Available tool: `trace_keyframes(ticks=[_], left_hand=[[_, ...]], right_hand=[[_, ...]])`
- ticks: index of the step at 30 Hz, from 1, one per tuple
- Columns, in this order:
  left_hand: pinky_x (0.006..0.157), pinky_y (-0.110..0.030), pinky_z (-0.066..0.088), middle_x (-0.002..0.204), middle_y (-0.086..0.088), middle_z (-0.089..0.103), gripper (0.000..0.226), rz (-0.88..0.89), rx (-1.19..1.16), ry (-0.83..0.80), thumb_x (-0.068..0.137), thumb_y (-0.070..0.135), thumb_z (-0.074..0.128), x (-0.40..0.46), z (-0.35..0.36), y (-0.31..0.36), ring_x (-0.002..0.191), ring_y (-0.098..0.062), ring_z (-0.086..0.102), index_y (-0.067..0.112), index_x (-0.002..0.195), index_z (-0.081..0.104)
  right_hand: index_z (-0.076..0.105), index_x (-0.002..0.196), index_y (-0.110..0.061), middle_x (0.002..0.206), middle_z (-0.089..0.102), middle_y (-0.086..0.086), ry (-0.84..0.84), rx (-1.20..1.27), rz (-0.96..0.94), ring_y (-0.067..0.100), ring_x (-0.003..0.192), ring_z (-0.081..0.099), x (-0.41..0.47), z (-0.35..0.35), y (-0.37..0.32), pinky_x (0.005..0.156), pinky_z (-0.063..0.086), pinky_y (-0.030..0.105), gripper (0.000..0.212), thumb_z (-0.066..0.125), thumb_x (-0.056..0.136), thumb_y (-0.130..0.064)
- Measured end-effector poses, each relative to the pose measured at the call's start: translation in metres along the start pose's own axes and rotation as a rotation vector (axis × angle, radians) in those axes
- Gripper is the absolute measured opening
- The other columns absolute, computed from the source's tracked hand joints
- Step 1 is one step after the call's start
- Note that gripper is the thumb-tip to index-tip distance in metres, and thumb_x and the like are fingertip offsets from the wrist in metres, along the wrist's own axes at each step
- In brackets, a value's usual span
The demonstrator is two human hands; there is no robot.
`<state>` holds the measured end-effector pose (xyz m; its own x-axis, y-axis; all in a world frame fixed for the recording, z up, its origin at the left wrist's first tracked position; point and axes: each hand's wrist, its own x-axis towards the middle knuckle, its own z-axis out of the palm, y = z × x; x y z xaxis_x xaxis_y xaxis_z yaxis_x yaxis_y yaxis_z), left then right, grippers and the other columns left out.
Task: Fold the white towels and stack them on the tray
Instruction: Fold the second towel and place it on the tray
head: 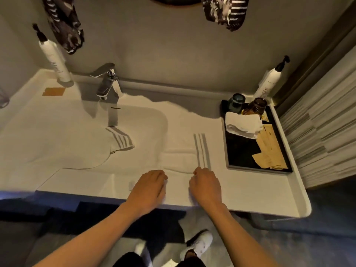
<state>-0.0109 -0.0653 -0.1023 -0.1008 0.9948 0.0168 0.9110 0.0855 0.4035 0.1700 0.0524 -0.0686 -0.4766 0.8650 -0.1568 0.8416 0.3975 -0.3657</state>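
Observation:
A white towel [179,160] with grey stripes lies spread on the white counter in front of me. My left hand [149,186] and my right hand [207,185] rest on its near edge, fingers curled onto the cloth. Whether they pinch it I cannot tell. A second striped white towel [119,140] hangs partly into the basin. One folded white towel [243,124] sits at the far end of the black tray [238,153] on the right.
Two dark cups [237,103] and yellow paper packets [269,151] share the tray. A chrome tap [109,81] stands behind the basin [57,135]. Pump bottles [54,60] stand at the back left and back right. The counter's front edge runs under my wrists.

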Motion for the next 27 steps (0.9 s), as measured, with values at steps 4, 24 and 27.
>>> trace_keyframes(ticks=[4, 24, 27], left_hand=[[0.116, -0.045, 0.036, 0.154, -0.010, 0.042, 0.079, 0.015, 0.244, -0.160, 0.079, 0.049, 0.068, -0.039, 0.024, 0.010, 0.140, -0.030, 0.043, 0.014, 0.146, 0.045], [0.057, -0.033, 0.042, 0.085, 0.006, 0.061, 0.028, -0.047, 0.281, -0.081, 0.067, 0.006, 0.074, -0.085, 0.009, 0.027, 0.072, -0.019, 0.057, 0.022, 0.086, 0.061], [0.058, -0.035, 0.045, 0.081, 0.005, 0.058, 0.018, -0.080, 0.240, -0.090, 0.077, 0.008, 0.066, -0.094, -0.002, 0.019, 0.071, -0.019, 0.055, 0.022, 0.081, 0.056]], right_hand=[[0.067, 0.093, -0.015, 0.087, 0.063, 0.005, 0.008, -0.288, -0.137, 0.028, 0.078, 0.061, -0.039, 0.018, 0.013, 0.062, 0.044, 0.038, 0.032, 0.052, 0.085, -0.042], [0.059, 0.090, -0.024, 0.091, 0.060, -0.002, -0.057, -0.339, -0.511, 0.024, 0.079, 0.058, -0.071, -0.009, 0.124, 0.072, 0.047, 0.035, 0.030, 0.073, 0.066, -0.015], [0.053, 0.090, -0.027, 0.089, 0.057, -0.006, -0.049, -0.256, -0.549, 0.020, 0.082, 0.057, -0.067, -0.015, 0.128, 0.089, 0.044, 0.034, 0.024, 0.062, 0.073, -0.012]])
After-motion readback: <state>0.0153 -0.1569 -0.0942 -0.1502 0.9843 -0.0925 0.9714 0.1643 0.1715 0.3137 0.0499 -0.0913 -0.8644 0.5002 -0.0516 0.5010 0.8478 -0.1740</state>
